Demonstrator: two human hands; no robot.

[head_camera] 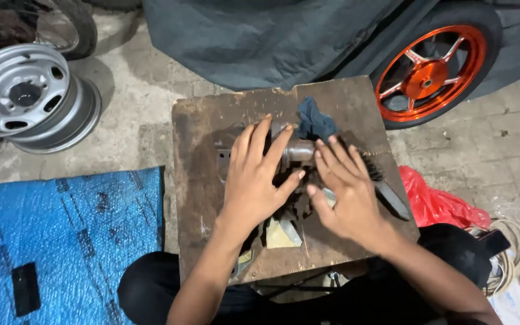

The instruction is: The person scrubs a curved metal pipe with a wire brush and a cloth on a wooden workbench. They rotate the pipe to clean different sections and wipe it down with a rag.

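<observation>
Hands rest on a cylindrical metal part (299, 151) at the centre of the wooden surface (200, 180). Left hand (253, 180) lies flat with fingers (260, 135) spread apart over the part's left end; right hand (347, 192) lies open, fingers apart, on its right side. Dark blue rag (314, 122) sits just behind the part; wire brush (380, 180) lies to its right.
</observation>
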